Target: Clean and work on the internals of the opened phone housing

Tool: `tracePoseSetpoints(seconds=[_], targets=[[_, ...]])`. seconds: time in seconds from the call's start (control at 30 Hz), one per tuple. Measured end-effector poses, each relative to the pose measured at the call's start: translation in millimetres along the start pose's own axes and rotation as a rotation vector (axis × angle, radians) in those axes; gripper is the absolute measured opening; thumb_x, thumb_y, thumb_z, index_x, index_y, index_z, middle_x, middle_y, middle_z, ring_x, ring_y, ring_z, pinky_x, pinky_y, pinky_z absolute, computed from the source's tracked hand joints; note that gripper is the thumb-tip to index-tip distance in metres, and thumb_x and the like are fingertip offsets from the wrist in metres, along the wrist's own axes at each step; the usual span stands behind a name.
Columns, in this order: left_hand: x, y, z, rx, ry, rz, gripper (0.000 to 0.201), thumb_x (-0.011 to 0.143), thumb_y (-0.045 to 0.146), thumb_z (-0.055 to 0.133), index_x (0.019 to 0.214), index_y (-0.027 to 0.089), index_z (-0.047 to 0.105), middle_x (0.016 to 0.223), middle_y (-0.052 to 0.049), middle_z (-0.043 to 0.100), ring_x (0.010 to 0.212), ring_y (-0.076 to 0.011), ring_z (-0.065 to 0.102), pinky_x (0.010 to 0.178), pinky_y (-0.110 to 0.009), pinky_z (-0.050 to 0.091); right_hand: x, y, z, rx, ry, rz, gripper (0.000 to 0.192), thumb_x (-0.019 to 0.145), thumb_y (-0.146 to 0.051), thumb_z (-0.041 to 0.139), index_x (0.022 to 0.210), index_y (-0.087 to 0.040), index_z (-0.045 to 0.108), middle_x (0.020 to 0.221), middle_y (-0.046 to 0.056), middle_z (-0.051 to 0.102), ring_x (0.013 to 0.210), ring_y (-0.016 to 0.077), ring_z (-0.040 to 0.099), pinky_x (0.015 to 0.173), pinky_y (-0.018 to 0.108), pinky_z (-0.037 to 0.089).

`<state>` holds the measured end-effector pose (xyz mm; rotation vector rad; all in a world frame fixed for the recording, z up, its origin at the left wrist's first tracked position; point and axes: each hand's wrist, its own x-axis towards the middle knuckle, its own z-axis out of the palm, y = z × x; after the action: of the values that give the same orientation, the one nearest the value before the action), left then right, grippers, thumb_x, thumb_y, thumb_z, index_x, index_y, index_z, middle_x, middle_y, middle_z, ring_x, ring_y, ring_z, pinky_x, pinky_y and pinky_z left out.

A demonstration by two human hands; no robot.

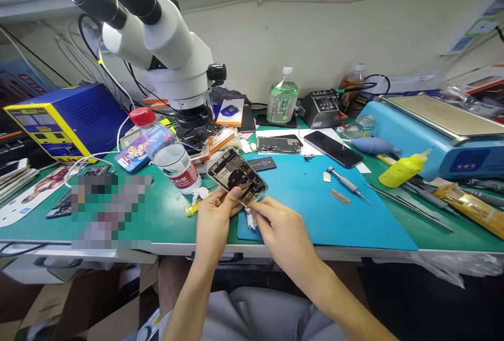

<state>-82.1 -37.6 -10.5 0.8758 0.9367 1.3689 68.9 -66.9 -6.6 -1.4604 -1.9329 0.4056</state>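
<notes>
Over the green bench (165, 225): white microscope (165, 52) at top left, blue mat (315, 209) below it. Opened phone (237, 175) is held tilted above the mat's near-left corner. Left hand (214, 220) grips its near edge, thumb on top; right hand (279, 230) pinches its lower corner. Water bottle (169, 154) just to the left, screwdriver (348, 183) to the right on the mat.

Both bare arms reached up and met in the middle. The left hand (214, 220) was curled, its thumb pressed flat on top. The right hand (277, 228) pinched with its fingertips, close beside the left.
</notes>
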Motion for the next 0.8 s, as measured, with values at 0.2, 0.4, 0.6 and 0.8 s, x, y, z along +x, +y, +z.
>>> tracePoseSetpoints(seconds=[0.2,0.4,0.6,0.8], targets=[[0,-1,-1.0,0.011,-0.003,0.001,0.042,0.086,0.05,0.086,0.106,0.014,0.078,0.111,-0.013,0.084,0.105,-0.0295,0.081,0.098,-0.044,0.065,0,2,-3,-0.149,0.001,-0.13,0.023,0.106,-0.016,0.057,0.11,-0.026,0.077,0.094,-0.001,0.075,0.077,0.0144,0.071,0.063,0.027,0.046],[3,-2,0.9,0.032,-0.016,0.016,0.042,0.086,0.05,0.086,0.109,0.015,0.078,0.116,-0.012,0.083,0.109,-0.0294,0.079,0.098,-0.042,0.064,2,7,-14,-0.399,-0.067,-0.38,0.018,0.101,-0.006,0.058,0.099,-0.016,0.073,0.091,0.006,0.072,0.075,0.0187,0.064,0.061,0.034,0.037],[5,2,6.6,0.038,-0.03,0.023,0.044,0.085,0.051,0.085,0.112,0.017,0.079,0.113,-0.01,0.083,0.105,-0.0285,0.079,0.094,-0.041,0.065,13,13,-30,-0.54,-0.114,-0.525,0.025,0.102,-0.002,0.052,0.104,-0.019,0.071,0.094,0.005,0.073,0.075,0.0181,0.062,0.062,0.034,0.037],[6,3,10.6,0.034,-0.034,0.061,0.043,0.086,0.052,0.083,0.11,0.017,0.081,0.113,-0.011,0.083,0.104,-0.0297,0.078,0.093,-0.041,0.064,16,20,-32,-0.532,-0.084,-0.589,0.028,0.105,-0.005,0.047,0.107,-0.019,0.071,0.093,0.005,0.073,0.078,0.0182,0.064,0.064,0.033,0.04]])
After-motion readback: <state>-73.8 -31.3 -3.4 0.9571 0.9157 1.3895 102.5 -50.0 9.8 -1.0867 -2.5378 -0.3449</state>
